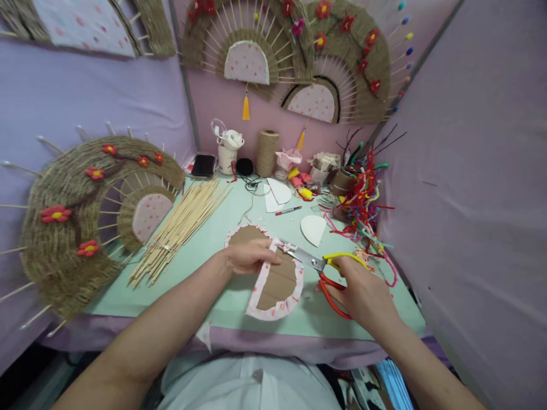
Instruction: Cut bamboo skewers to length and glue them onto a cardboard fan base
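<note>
A brown cardboard half-round [273, 282] edged with pink-dotted white cloth lies on the pale green table [196, 267]. My left hand [248, 256] presses flat on its upper part, fingers closed on the cloth edge. My right hand [363, 287] grips scissors [318, 265] with yellow and red handles. The blades point left and meet the cloth border near my left fingertips.
A bundle of bamboo sticks [182, 228] lies left of the cardboard. A woven twine fan [81, 216] with red flowers leans at the left. A twine spool [267, 152], a white cup [228, 151], paper cutouts [313, 229] and coloured pipe cleaners [363, 199] stand at the back and right.
</note>
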A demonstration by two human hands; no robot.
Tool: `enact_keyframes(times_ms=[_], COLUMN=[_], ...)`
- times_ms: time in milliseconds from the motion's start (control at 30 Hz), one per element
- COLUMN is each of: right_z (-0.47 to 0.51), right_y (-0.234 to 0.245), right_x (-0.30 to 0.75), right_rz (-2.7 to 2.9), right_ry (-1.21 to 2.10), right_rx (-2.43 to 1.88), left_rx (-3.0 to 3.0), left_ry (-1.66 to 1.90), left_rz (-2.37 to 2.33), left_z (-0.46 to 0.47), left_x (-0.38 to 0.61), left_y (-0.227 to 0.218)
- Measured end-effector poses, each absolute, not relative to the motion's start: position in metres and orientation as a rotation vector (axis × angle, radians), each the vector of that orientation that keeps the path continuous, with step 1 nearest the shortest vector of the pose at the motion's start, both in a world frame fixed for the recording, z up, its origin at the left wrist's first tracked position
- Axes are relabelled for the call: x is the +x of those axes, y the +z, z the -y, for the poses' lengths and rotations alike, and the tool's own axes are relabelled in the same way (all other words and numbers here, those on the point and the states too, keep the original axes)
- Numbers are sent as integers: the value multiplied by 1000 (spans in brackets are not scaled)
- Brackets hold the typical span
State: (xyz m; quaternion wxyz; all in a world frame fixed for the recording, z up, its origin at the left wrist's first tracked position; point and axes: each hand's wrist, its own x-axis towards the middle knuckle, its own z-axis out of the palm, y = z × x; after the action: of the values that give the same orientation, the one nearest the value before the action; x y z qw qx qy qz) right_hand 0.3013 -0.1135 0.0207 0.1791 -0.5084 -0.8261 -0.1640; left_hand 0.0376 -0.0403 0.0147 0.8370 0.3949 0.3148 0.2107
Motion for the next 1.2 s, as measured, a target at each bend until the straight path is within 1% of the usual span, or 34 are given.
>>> enact_keyframes(times_ms=[233,467,967,1067,1200], right_z=[115,118,115,113,111], right_y=[23,24,10,9,8], right_x=[301,299,295,295,295], right_rz=[2367,2384,2300,2279,2125], right_ry=[-497,-527,-441,-346,-28], right_rx=[-1436,-1407,-1448,-1494,-1632], left_rx=[852,841,871,877,890], left_ry=[403,407,404,403,410], left_rz=[-605,-659,-711,-709,-685], left_z=[42,41,38,38,36], left_x=[37,35,36,36,35], left_y=[14,13,12,14,14])
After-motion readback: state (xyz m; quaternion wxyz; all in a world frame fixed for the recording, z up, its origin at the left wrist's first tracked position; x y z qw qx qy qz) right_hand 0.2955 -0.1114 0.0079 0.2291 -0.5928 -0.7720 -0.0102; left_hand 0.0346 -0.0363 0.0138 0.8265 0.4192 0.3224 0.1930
